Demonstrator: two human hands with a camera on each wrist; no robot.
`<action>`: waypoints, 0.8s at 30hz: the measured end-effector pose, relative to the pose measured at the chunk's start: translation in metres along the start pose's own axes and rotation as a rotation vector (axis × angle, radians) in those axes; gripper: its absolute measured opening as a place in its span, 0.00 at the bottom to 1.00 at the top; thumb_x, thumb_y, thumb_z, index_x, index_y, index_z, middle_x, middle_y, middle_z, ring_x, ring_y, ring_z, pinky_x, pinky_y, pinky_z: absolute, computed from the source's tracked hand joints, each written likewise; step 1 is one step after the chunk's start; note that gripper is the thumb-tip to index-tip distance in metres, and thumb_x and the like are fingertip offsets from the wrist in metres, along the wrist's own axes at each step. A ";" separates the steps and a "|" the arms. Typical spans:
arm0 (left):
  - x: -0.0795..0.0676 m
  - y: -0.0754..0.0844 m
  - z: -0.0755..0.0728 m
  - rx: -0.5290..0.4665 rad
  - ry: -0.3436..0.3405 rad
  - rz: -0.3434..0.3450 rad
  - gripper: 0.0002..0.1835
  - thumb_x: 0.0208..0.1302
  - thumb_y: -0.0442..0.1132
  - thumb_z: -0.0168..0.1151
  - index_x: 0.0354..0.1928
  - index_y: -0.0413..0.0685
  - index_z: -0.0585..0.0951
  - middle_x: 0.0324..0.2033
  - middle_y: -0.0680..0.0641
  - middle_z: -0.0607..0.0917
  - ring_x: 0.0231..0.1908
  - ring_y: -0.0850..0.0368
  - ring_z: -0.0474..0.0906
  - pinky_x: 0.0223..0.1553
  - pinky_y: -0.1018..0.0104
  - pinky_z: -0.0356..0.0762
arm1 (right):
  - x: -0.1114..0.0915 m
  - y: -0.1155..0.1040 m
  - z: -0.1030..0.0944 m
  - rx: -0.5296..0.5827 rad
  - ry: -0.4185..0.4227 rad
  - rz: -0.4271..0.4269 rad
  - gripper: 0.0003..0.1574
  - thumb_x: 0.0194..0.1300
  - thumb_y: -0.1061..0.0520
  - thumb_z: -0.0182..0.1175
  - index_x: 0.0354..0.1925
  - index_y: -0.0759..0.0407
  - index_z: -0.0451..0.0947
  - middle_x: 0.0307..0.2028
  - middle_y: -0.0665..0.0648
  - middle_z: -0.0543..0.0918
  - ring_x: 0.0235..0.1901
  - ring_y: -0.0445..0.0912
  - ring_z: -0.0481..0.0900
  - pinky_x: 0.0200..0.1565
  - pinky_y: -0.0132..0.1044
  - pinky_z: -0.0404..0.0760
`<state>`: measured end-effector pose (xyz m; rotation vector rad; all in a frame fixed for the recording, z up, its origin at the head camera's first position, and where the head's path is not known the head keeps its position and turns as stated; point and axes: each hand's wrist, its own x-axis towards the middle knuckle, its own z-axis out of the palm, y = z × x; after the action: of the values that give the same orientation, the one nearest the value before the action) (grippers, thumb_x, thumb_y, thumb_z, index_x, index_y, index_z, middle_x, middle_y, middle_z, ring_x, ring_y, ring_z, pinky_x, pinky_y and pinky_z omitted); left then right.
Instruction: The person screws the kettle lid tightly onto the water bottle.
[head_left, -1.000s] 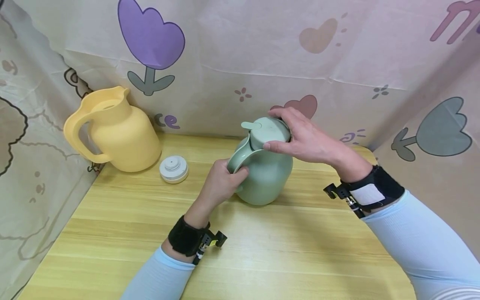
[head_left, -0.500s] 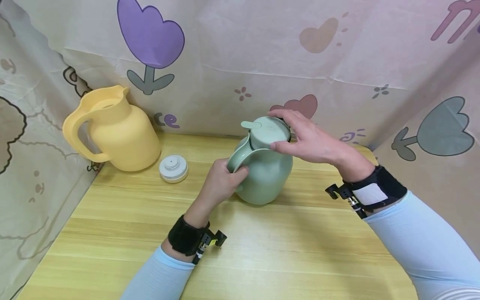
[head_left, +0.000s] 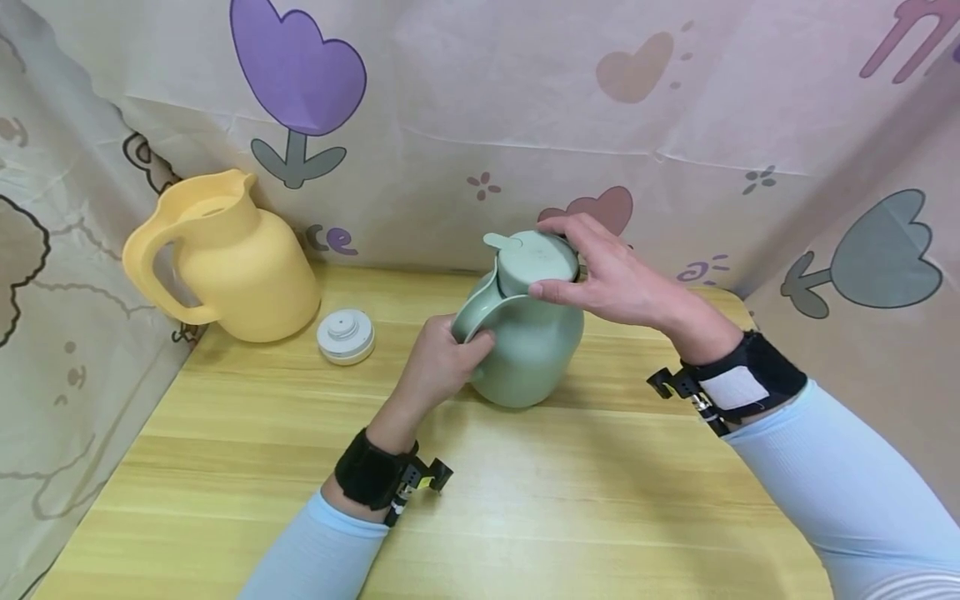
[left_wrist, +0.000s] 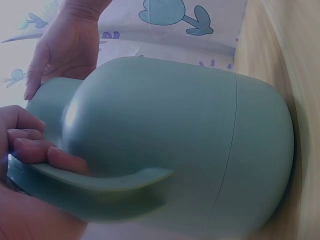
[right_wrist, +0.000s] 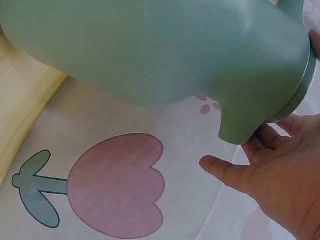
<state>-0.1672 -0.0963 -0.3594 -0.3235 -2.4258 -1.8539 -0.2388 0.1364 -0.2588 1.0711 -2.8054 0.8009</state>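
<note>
A green vacuum jug point(head_left: 528, 358) stands on the wooden table. My left hand point(head_left: 442, 358) grips its handle point(head_left: 474, 315), fingers curled round it, as the left wrist view also shows. At the jug's mouth, my right hand point(head_left: 611, 279) holds the round green lid point(head_left: 536, 258) between thumb and fingers. A small tab point(head_left: 500, 241) sticks out from the lid to the left. In the right wrist view, the little finger point(right_wrist: 220, 169) stays straight, apart from the jug, below the spout point(right_wrist: 235, 131). The other fingers are partly hidden behind the spout and lid.
A yellow jug point(head_left: 243, 279) stands at the table's back left with its mouth uncovered. Beside it lies a round white stopper point(head_left: 346, 337). A printed cloth point(head_left: 420, 92) hangs behind and at the sides of the wooden table point(head_left: 585, 508).
The right thumb shifts a little along the lid's side, and the lid's tab has turned slightly toward the back. The left hand keeps its grip; the green jug stays in place.
</note>
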 end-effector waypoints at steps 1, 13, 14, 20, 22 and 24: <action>0.000 0.000 0.000 0.001 0.001 0.001 0.17 0.59 0.44 0.61 0.18 0.45 0.70 0.19 0.45 0.75 0.27 0.51 0.75 0.30 0.60 0.74 | 0.000 0.000 0.000 -0.002 0.001 -0.003 0.47 0.56 0.31 0.63 0.66 0.48 0.61 0.59 0.51 0.67 0.55 0.47 0.64 0.54 0.53 0.68; 0.000 0.002 0.001 -0.017 -0.003 -0.011 0.17 0.59 0.44 0.60 0.18 0.44 0.69 0.23 0.44 0.79 0.30 0.50 0.76 0.35 0.56 0.78 | -0.002 -0.001 -0.009 0.060 -0.055 -0.009 0.42 0.61 0.38 0.62 0.69 0.40 0.58 0.65 0.49 0.66 0.59 0.47 0.65 0.59 0.57 0.66; 0.000 0.002 0.001 -0.016 -0.003 -0.011 0.17 0.59 0.44 0.60 0.18 0.44 0.69 0.23 0.44 0.79 0.31 0.50 0.76 0.36 0.56 0.78 | -0.003 0.000 -0.009 0.066 -0.053 -0.003 0.42 0.60 0.38 0.62 0.69 0.40 0.58 0.63 0.49 0.66 0.58 0.47 0.66 0.58 0.57 0.67; 0.001 0.001 0.001 -0.013 -0.002 -0.007 0.18 0.59 0.44 0.60 0.18 0.45 0.68 0.19 0.45 0.76 0.28 0.51 0.75 0.31 0.60 0.75 | -0.002 0.002 -0.002 0.065 0.013 0.008 0.45 0.56 0.33 0.65 0.65 0.47 0.63 0.56 0.49 0.67 0.53 0.46 0.65 0.55 0.51 0.68; 0.001 0.001 0.001 -0.014 -0.003 -0.004 0.18 0.59 0.44 0.60 0.17 0.45 0.68 0.18 0.45 0.74 0.27 0.51 0.75 0.30 0.60 0.74 | -0.001 0.002 -0.001 0.062 0.030 0.004 0.45 0.55 0.33 0.66 0.65 0.48 0.64 0.56 0.49 0.67 0.53 0.46 0.64 0.54 0.51 0.67; 0.001 0.001 0.001 -0.013 -0.003 -0.004 0.18 0.59 0.45 0.60 0.17 0.45 0.68 0.18 0.45 0.74 0.27 0.51 0.75 0.30 0.60 0.73 | -0.001 0.002 -0.001 0.059 0.038 0.004 0.46 0.55 0.34 0.66 0.65 0.49 0.63 0.55 0.50 0.66 0.53 0.46 0.64 0.54 0.52 0.67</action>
<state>-0.1677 -0.0949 -0.3591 -0.3228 -2.4185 -1.8731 -0.2390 0.1386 -0.2593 1.0466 -2.7698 0.9000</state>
